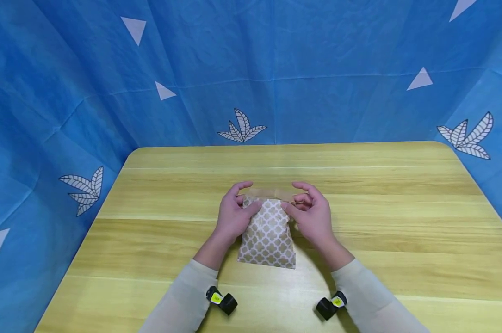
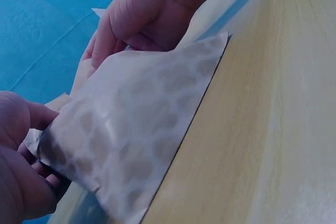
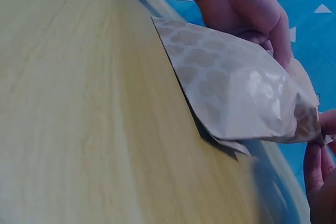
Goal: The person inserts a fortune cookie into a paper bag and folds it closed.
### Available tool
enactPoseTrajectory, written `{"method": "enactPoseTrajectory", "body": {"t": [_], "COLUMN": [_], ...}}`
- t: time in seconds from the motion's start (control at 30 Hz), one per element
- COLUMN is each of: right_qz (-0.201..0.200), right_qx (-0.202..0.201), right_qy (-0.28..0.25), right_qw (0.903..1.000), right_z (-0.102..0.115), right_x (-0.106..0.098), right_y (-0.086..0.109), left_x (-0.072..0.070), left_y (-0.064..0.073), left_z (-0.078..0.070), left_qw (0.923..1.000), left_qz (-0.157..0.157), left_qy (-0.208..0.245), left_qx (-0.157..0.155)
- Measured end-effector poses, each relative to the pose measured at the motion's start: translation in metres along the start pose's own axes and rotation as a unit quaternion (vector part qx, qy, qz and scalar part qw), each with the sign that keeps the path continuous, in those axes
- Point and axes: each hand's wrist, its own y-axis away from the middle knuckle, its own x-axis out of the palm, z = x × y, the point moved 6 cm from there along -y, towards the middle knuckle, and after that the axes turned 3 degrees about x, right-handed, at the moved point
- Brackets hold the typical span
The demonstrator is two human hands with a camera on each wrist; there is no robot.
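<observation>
A paper bag (image 1: 268, 233) printed with a tan and white lattice pattern is between both hands, its plain brown top edge (image 1: 271, 193) toward the far side. My left hand (image 1: 233, 213) pinches the bag's upper left corner, thumb on the printed face and fingers behind. At the upper right corner my right hand (image 1: 315, 215) does the same. In the left wrist view the bag (image 2: 136, 124) bulges a little, its lower edge close over the table. The right wrist view shows the side fold of the bag (image 3: 236, 87) creased near the right thumb. Whatever the bag contains is hidden.
A light wooden table (image 1: 151, 259) with rounded far corners lies beneath the hands. Blue cloth (image 1: 317, 69) with white triangles and leaf prints hangs behind it and along the sides. Small black cameras (image 1: 227, 304) are strapped on both sleeves.
</observation>
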Motion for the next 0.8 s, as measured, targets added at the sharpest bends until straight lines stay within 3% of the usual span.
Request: {"method": "enactPoseTrajectory", "body": {"t": [0.13, 0.37, 0.6, 0.8], "right_qz": [0.007, 0.014, 0.042, 0.046], "right_qx": [-0.023, -0.039, -0.009, -0.008], "right_qy": [0.008, 0.013, -0.004, -0.022], "right_qw": [0.9997, 0.9991, 0.9991, 0.9986], "right_z": [0.002, 0.002, -0.002, 0.001], "right_x": [-0.001, -0.002, 0.000, -0.001], "right_y": [-0.001, -0.001, -0.002, -0.004], "left_x": [-0.001, -0.003, -0.001, -0.002], "left_y": [0.000, 0.000, 0.000, 0.000], "left_z": [-0.002, -0.010, -0.010, -0.009], "left_qw": [0.9999, 0.9960, 0.9970, 0.9977], "left_qz": [0.008, 0.014, 0.022, 0.015], "left_qy": [-0.007, -0.081, -0.050, -0.024], "left_qx": [0.006, 0.035, 0.055, 0.062]}}
